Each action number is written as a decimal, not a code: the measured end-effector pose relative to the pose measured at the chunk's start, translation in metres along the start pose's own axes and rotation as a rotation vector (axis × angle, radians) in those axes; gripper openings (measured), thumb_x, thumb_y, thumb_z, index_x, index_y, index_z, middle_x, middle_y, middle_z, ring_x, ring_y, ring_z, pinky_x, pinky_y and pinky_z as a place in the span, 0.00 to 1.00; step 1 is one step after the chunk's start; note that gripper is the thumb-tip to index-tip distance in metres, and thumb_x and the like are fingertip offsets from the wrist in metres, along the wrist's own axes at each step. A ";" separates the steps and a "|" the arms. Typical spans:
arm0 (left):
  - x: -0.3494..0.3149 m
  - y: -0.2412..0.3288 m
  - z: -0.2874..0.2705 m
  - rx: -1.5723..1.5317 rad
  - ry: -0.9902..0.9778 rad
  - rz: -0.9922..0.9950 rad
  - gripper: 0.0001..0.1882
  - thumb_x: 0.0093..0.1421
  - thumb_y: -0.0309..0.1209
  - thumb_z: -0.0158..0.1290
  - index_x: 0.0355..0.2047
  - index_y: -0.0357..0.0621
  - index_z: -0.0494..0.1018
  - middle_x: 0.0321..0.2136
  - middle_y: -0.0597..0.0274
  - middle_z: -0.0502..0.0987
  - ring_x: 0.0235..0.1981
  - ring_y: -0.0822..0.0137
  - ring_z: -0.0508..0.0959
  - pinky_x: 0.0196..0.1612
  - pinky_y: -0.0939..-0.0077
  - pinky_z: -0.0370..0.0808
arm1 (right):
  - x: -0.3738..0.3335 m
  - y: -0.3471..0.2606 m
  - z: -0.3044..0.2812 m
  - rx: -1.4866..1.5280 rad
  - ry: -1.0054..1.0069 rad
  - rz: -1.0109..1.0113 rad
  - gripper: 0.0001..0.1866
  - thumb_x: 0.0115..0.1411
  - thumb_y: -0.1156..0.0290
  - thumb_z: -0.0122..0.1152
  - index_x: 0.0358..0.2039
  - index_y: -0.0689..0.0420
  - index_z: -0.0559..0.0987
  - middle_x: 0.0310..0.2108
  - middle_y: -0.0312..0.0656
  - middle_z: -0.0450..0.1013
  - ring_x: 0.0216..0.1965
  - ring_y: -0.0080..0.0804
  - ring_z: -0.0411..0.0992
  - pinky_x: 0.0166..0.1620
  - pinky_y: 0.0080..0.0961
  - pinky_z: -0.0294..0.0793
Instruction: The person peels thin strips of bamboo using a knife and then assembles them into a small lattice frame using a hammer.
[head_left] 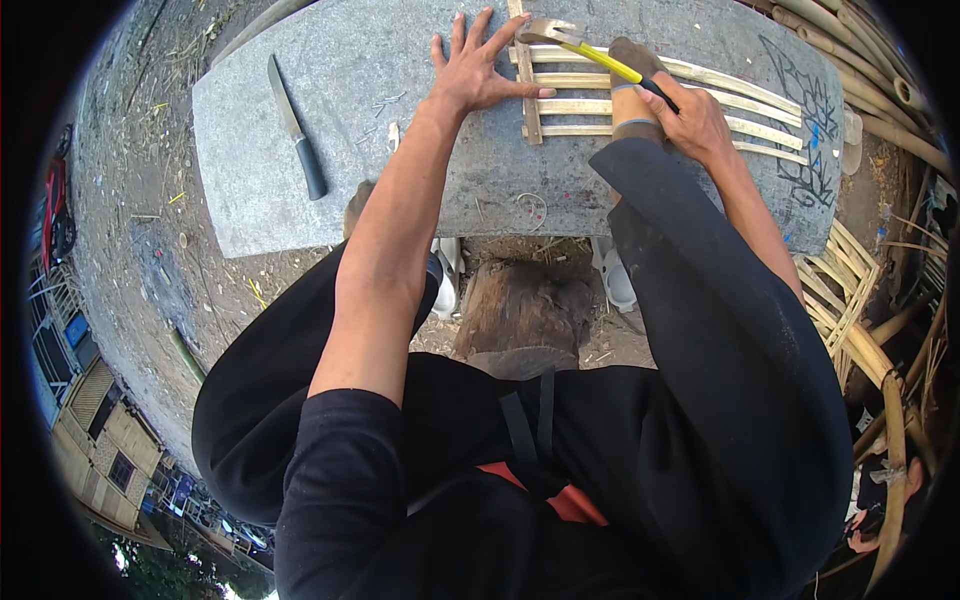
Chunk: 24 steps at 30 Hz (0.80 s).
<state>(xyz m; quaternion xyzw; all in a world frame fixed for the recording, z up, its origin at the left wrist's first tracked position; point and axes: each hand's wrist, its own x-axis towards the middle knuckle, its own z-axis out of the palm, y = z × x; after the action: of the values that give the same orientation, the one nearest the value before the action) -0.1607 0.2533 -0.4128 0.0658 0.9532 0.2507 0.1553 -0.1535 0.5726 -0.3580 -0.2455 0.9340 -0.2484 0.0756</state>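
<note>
My left hand (476,78) is spread out over the grey tabletop (400,200), its thumb reaching across the crosspiece (526,85) of a bamboo slat frame. Several pale, slightly curved bamboo slats (575,106) run rightward from that crosspiece. In my right hand (695,122) is a claw hammer (612,66) with a yellow and black handle, its metal head above the slats near the crosspiece. My right foot (632,100), in a dark covering, rests across the slats beside the right hand. Whether a nail lies under the left fingers cannot be made out.
A black-handled knife (297,130) lies on the tabletop's left side. Small nails (388,102) are scattered left of my forearm. Below the near edge stands a wooden stump (525,312). Bamboo poles (860,70) and another slat frame (843,275) crowd the right side.
</note>
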 end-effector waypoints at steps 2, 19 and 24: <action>-0.001 -0.004 0.002 0.021 0.010 -0.008 0.63 0.33 0.69 0.64 0.69 0.69 0.51 0.71 0.48 0.42 0.71 0.40 0.36 0.68 0.37 0.34 | -0.002 -0.003 -0.002 0.131 0.045 -0.062 0.15 0.66 0.52 0.54 0.40 0.51 0.77 0.18 0.50 0.72 0.21 0.51 0.74 0.24 0.39 0.67; -0.002 0.002 -0.002 -0.003 -0.004 -0.012 0.63 0.33 0.68 0.65 0.69 0.71 0.51 0.72 0.50 0.41 0.71 0.40 0.36 0.68 0.36 0.35 | -0.008 0.003 0.003 0.055 -0.020 0.073 0.19 0.66 0.49 0.53 0.37 0.54 0.75 0.15 0.50 0.70 0.19 0.52 0.71 0.24 0.42 0.67; -0.001 -0.001 0.004 -0.016 0.024 0.007 0.64 0.33 0.66 0.67 0.70 0.73 0.49 0.71 0.48 0.42 0.71 0.41 0.37 0.68 0.36 0.35 | -0.020 0.004 -0.002 0.101 -0.015 0.134 0.19 0.66 0.52 0.53 0.42 0.56 0.76 0.17 0.53 0.71 0.21 0.54 0.72 0.26 0.41 0.67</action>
<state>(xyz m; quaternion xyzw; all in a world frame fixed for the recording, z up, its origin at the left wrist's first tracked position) -0.1586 0.2544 -0.4163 0.0646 0.9528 0.2598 0.1435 -0.1385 0.5866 -0.3578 -0.1802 0.9340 -0.2876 0.1114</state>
